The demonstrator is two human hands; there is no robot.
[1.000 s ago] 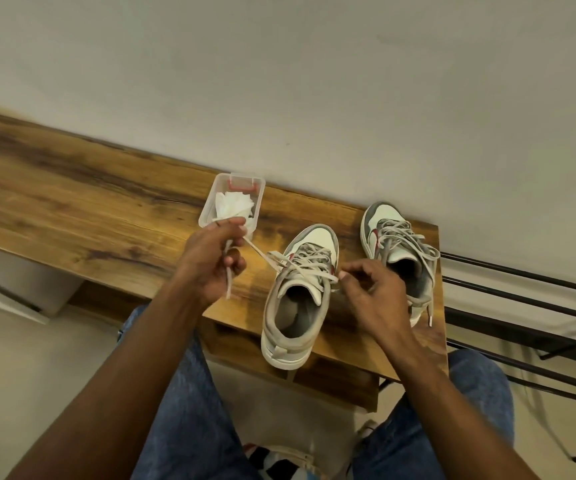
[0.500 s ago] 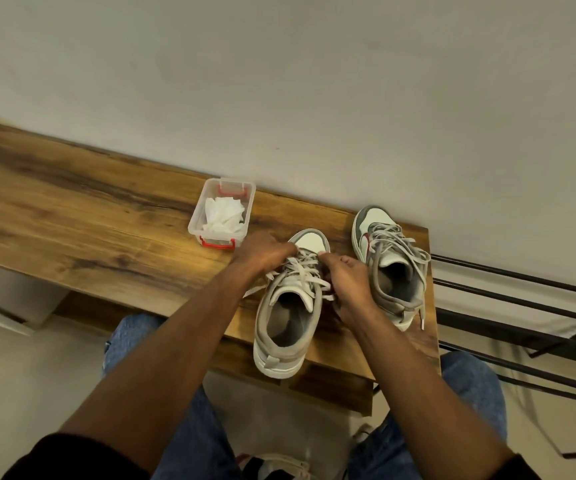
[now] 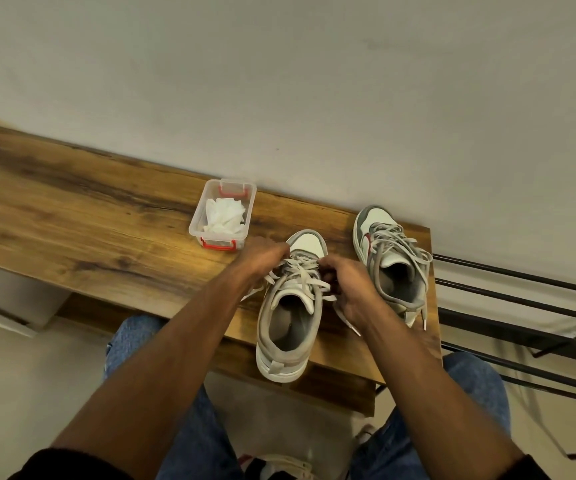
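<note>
Now laces (image 3: 302, 271): left hand (image 3: 262, 259), right hand (image 3: 348, 289).

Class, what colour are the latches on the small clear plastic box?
Red latches; the head view shows them best.

Both bare forearms are extended forward and angled inward. Bare left hand (image 3: 265, 259) is held knuckles-up, fingers curled into a pinch. Bare right hand (image 3: 347, 289) is held near it, opposite, fingers curled likewise.

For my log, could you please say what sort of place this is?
Probably a home entryway: a wooden bench against a plain wall, a sneaker and its mate on it, a metal rack beside.
</note>
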